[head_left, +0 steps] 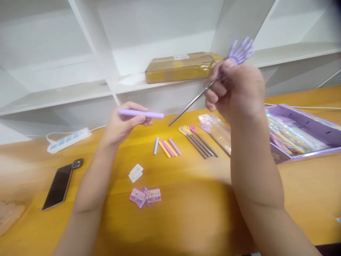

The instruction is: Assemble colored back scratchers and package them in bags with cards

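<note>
My left hand (125,122) grips a purple tube-shaped handle (151,115), held level above the table. Raised on the right, my right hand (234,85) is closed around a back scratcher (190,104) near its purple claw head; its bare metal rod slants down toward the handle, and the two are apart. Below on the table lie several loose coloured handles (167,147) in blue, yellow, pink and purple. To their right rest several back scratchers (201,144) with yellow, blue and pink heads, and another with a purple head (205,128).
A purple box (314,154) with wrapped items stands at right beside a plastic sleeve (218,131). A taped carton (173,71) sits on the shelf. Small cards (145,196), white labels (135,173), a phone (59,185), a mouse (77,163) and a power strip (69,139) lie about.
</note>
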Motion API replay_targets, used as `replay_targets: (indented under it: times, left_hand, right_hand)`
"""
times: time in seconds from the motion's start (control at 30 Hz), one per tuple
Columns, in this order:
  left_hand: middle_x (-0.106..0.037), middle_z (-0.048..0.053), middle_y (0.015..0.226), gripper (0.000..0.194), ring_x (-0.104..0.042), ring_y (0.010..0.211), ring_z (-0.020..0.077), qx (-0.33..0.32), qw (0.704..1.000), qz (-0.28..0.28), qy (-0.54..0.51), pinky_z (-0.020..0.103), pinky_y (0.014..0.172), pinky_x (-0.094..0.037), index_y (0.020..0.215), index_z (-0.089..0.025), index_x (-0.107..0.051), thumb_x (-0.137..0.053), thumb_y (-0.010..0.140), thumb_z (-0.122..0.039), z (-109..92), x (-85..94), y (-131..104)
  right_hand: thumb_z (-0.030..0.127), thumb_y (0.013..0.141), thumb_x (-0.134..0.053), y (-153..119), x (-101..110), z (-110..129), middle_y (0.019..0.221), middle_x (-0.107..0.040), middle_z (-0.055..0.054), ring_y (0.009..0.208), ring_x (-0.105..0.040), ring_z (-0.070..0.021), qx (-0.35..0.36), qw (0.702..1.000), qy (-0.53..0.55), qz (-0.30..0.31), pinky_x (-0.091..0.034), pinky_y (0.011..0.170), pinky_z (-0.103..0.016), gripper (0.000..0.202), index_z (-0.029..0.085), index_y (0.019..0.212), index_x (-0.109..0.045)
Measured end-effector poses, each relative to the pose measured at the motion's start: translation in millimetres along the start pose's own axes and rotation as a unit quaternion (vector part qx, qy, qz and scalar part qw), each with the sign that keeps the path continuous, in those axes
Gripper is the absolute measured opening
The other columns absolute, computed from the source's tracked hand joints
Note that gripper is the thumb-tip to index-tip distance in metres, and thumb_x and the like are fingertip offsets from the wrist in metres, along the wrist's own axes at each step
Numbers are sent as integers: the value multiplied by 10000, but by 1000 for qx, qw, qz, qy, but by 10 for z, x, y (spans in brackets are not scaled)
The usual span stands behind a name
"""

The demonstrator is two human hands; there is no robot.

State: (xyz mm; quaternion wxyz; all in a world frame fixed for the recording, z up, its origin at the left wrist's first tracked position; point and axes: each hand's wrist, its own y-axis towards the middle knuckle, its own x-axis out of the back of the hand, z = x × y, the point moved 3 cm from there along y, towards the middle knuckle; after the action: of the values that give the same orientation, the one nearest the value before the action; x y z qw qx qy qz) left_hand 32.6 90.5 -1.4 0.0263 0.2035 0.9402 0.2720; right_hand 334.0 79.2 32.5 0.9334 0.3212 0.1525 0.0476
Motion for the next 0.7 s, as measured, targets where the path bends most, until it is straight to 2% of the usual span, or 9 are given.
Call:
replay_targets:
  times: [0.1,0.17,0.3,0.43,0.6,0.7]
  left_hand:
    - [-853,54,834,423,-852,757,218,-3,999,-3,31,295,694,-698,957,-188,-799,-1074,777,-455,-29,-26,-49]
    - [-857,62,858,377,-846,752,206,1,998,1,63,280,682,-692,967,-180,-796,-1053,815,-410,-47,-41,-75]
    - [-859,66,921,292,-785,701,141,-7,996,39,78,230,649,-665,1085,-179,-805,-965,929,-367,-141,-112,-117]
    - [-851,67,970,262,-734,708,114,-9,993,47,112,208,645,-636,1163,-191,-831,-909,990,-372,-234,-139,-158]
    - [-833,56,976,256,-705,725,120,-24,989,38,138,229,653,-601,1190,-218,-849,-894,1007,-392,-273,-113,-198]
    - [-829,69,996,282,-740,802,165,-31,988,25,151,271,689,-617,1203,-220,-847,-870,1023,-436,-274,-108,-213]
  right_hand:
    - [388,965,-783,-32,-45,139,567,-307,57,502,-420,-123,48,997,45,-32,-442,417,-246,252,222,800,-692]
    - [381,913,-838,-52,-63,214,568,-286,54,523,-403,-124,62,995,64,-53,-446,426,-246,247,231,782,-692]
    - [458,765,-960,-81,-86,308,583,-250,71,531,-365,-106,82,991,67,-78,-448,434,-236,371,247,767,-655]
    - [503,703,-998,-78,-97,322,602,-242,75,550,-387,-90,97,991,52,-76,-467,453,-222,442,249,767,-642]
    - [466,772,-919,-55,-96,241,665,-169,51,578,-348,-114,94,989,49,-101,-476,490,-229,333,272,779,-649]
    - [452,808,-902,-67,-109,185,705,-193,36,624,-381,-127,76,989,14,-123,-513,549,-246,329,268,783,-631]
